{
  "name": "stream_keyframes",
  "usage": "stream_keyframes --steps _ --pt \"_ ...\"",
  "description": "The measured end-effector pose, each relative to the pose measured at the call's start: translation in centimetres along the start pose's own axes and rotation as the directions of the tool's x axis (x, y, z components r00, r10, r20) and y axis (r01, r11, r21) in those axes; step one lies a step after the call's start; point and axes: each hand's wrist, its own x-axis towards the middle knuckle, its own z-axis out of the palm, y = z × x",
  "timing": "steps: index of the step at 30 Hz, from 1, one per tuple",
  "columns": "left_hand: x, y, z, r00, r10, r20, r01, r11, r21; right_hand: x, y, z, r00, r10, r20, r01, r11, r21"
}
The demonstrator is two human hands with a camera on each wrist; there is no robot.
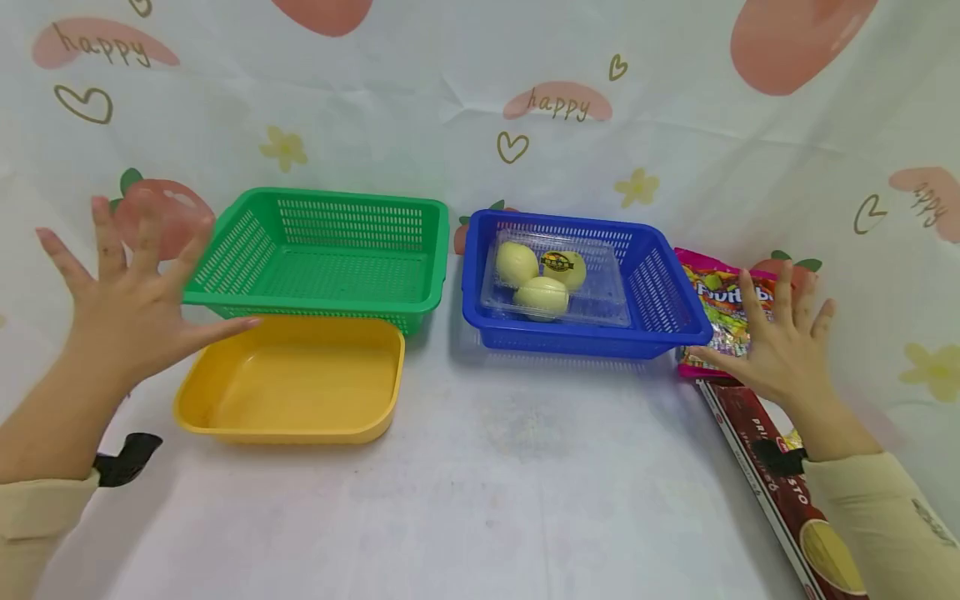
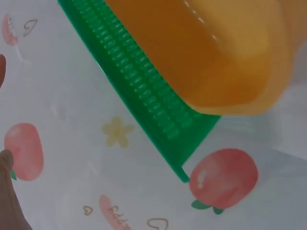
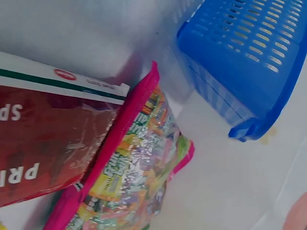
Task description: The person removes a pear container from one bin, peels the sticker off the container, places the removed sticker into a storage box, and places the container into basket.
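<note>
With fingers spread wide, my left hand (image 1: pixel 131 304) is held up at the left, nearest the green basket (image 1: pixel 330 312) and the yellow tub (image 1: pixel 292 437); it holds nothing. At the right, my right hand (image 1: pixel 787 358) is also spread and grips nothing. In the head view it overlaps a pink candy bag (image 1: pixel 723 312) and hangs above a long dark red box (image 1: pixel 765 467). A blue basket (image 1: pixel 570 340) stands between the hands, with a clear plastic pack (image 1: pixel 600 292) of pale round fruits (image 1: pixel 542 297) inside. The right wrist view shows the candy bag (image 3: pixel 129 163) against the red box (image 3: pixel 48 139).
A white cloth (image 1: pixel 465 517) printed with fruits, hearts and flowers covers the table and rises behind the baskets. The yellow tub touches or overlaps the green basket's front. Part of a yellow item (image 1: pixel 791 439) shows behind the right wrist.
</note>
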Motion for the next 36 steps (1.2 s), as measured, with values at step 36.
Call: stream_keyframes --steps 36 --pt "10.0 7.8 2.3 0.970 0.244 0.014 -0.244 0.970 0.019 7.0 -2.3 -2.0 1.000 0.020 -0.001 -0.019 0.996 0.090"
